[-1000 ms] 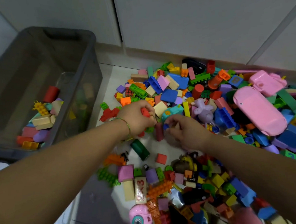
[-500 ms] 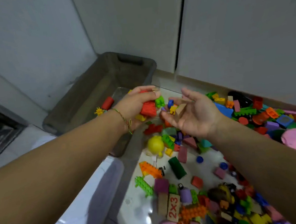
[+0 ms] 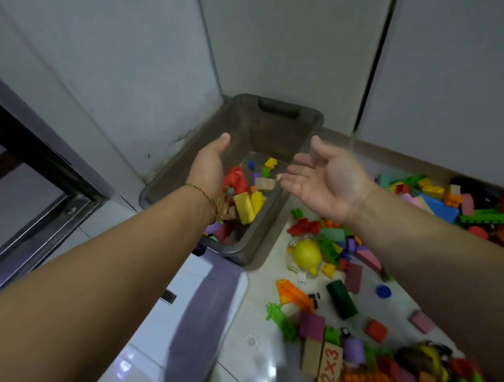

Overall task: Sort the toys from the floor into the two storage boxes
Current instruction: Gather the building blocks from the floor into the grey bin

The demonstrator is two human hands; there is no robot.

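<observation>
Translucent grey box (bright blocks inside)

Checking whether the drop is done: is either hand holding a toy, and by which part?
Nothing is held: the left hand and right hand are both open at the storage box.
</observation>
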